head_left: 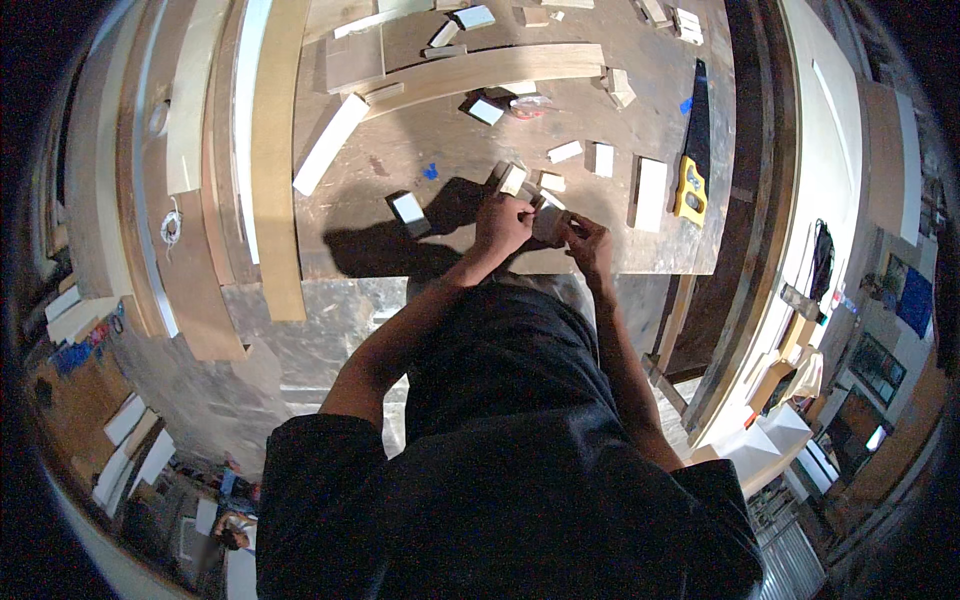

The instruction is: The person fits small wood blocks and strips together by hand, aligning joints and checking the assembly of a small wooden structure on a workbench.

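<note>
Near the workbench's (350, 250) front edge, both of my hands have closed fingers around small pale wood pieces (547, 220). My left hand (505, 228) grips from the left; my right hand (590, 240) pinches the right side, lower down. Whether they share one block or hold separate ones, I cannot tell. A block (511, 179) sits just above my left hand, with another (551, 181) to its right. A white-topped block (409, 213) lies left of my hands in shadow. A larger pale block (649, 195) and a yellow-handled handsaw (691, 190) lie to the right.
Curved strips (480, 65) and several offcuts (475, 16) cover the bench's back. Long boards (275, 150) run along the left. A pale panel (820, 150) with dark items (822, 260) stands right, beyond a dark gap. A person's hand (235, 530) shows at lower left.
</note>
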### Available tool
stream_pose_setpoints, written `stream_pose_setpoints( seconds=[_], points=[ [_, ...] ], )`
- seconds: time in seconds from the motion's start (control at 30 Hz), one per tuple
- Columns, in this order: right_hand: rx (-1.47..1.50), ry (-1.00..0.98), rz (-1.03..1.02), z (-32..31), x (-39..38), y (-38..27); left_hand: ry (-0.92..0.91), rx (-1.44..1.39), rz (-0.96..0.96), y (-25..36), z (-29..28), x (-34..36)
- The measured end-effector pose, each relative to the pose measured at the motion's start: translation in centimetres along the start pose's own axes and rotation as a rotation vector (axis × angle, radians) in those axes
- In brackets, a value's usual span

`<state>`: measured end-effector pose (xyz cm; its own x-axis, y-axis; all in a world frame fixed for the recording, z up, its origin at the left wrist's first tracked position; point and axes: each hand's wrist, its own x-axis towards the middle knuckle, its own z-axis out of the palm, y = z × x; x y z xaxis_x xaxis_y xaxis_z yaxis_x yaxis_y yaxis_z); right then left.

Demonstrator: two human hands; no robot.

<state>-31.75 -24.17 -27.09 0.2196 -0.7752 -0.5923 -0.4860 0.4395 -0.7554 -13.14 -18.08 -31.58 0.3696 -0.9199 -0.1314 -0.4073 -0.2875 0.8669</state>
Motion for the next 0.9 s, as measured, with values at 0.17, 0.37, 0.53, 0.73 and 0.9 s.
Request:
stream_pose_setpoints(
  seconds=[0.17, 0.37, 0.53, 0.73, 0.9],
  points=[
    [-0.510, 0.272, -0.463, -0.6, 1.5, -2.8, -0.149, 0.135, -0.078, 1.4, -1.0, 0.7],
    [-0.787, 0.140, -0.440, 0.9, 4.2, -5.7, -0.047, 0.075, -0.126, 0.2, -1.2, 0.8],
    [-0.448, 0.070, -0.396, 1.0, 6.3, -6.6, 0.200, 0.097, -0.100, -4.4, -4.0, 1.4],
    [0.070, -0.246, -0.136, 0.6, 8.5, -6.6, 0.206, 0.065, -0.301, -1.8, -7.3, 5.1],
    [0.273, -0.351, -0.046, 2.2, 9.0, -8.6, 0.284, 0.095, -0.261, -0.6, -8.5, 7.9]
  ],
)
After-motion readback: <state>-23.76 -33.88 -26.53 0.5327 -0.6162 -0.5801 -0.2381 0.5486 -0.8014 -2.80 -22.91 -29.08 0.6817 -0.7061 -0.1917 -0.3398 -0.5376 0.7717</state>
